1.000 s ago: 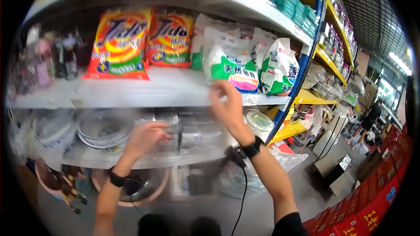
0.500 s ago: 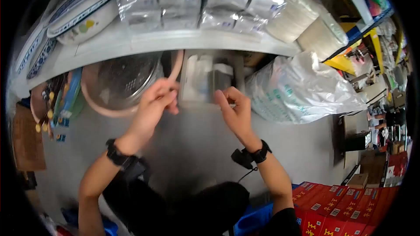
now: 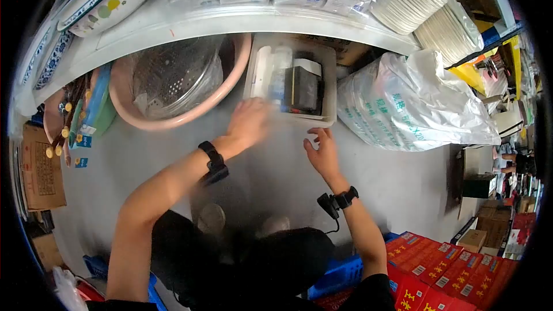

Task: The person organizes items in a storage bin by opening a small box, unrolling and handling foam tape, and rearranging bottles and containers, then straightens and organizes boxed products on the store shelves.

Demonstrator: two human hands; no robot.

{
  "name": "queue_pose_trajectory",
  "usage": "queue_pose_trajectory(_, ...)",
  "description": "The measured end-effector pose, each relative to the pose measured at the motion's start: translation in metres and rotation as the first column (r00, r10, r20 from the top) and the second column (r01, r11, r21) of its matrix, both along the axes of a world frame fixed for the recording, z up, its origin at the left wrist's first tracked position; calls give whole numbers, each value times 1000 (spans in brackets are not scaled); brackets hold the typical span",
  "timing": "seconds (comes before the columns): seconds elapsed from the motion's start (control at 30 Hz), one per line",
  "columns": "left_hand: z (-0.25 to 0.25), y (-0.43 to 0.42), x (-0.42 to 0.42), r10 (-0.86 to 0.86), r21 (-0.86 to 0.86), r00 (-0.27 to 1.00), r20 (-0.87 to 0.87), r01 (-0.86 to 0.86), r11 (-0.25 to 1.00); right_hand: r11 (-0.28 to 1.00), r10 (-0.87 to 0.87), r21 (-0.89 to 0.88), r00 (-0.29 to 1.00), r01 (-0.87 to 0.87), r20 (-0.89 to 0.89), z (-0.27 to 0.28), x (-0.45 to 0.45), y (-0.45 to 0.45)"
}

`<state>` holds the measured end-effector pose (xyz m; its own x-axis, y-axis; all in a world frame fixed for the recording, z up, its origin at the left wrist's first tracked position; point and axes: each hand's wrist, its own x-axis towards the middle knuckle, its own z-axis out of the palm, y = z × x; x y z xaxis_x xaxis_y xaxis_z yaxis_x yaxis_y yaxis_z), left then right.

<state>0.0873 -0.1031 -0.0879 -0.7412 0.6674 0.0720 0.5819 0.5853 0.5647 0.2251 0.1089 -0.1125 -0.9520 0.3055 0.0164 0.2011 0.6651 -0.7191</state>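
My left hand [image 3: 247,124] is at the near left corner of a translucent plastic bin [image 3: 327,89] on the floor under the shelf. Its fingers are smeared by motion, so whether they hold anything is unclear. Inside the bin lie a dark box-like item [image 3: 303,87], a clear plastic item [image 3: 281,75] and a white one [image 3: 262,72]. Just in front of the bin's near right corner, my right hand [image 3: 324,152] hangs in the air with bent fingers apart and nothing in them.
A pink basin [image 3: 173,122] holding plastic-wrapped strainers stands left of the bin. To its right is a stuffed white plastic bag [image 3: 412,106]. Overhead runs a shelf edge [image 3: 230,27] with wrapped packs and bowls. Red cartons [image 3: 435,265] are stacked at lower right.
My left hand has moved right to the bin's near edge. My right hand has shifted slightly right and its fingers have opened. The view has tilted down, showing my feet.
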Motion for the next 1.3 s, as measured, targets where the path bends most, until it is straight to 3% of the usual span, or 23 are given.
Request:
queue_pose_trajectory(0.07,-18,-3,-12,-101,-163,932,-349,46,986,996,-15,82,998,20,-58,-1,-11,2)
queue_pose_trajectory(0.17,-54,-10,-18,-134,-298,942,-307,39,954,990,-46,132,996,56,-80,0,-26,2)
queue_pose_trajectory(0.27,-82,-8,-15,-83,-286,958,-276,1,958,964,-55,258,998,58,-21,-21,-38,1)
queue_pose_trajectory(0.33,-77,-6,-21,-94,-311,958,-272,5,950,917,-11,400,1000,14,-11,-36,-42,3)
queue_pose_trajectory(0.43,-80,-5,-26,-136,-348,955,-264,37,937,910,-34,414,998,11,47,-47,-40,3)
queue_pose_trajectory(0.63,-67,-19,-22,-282,-378,934,-219,185,907,897,-62,426,988,117,-140,-59,-32,1)
queue_pose_trajectory(0.7,-57,-27,-13,-377,-412,903,-205,269,871,899,-97,415,988,138,-118,-63,-18,-6)
queue_pose_trajectory(0.77,-39,-38,-3,-453,-369,811,-371,318,873,894,-130,421,988,155,-87,-63,3,-14)
queue_pose_trajectory(0.83,-40,-53,6,-508,-359,782,-360,387,850,918,-44,387,992,86,-116,-58,24,-27)
queue_pose_trajectory(0.9,-46,-70,17,-550,-358,758,-351,434,827,909,-74,404,994,102,-85,-55,46,-46)
queue_pose_trajectory(1.1,-62,-124,63,-571,-313,769,-288,488,815,920,-6,386,985,-63,173,-33,105,-89)
queue_pose_trajectory(1.17,-58,-137,66,-609,-356,769,-195,523,775,934,69,345,995,-90,72,-14,106,-93)
queue_pose_trajectory(1.23,-61,-141,68,-528,-206,829,-183,493,845,934,45,357,993,-5,-105,-3,95,-60)
queue_pose_trajectory(1.3,-52,-142,64,-528,-164,835,-155,505,848,953,-189,241,982,183,3,24,78,-39)
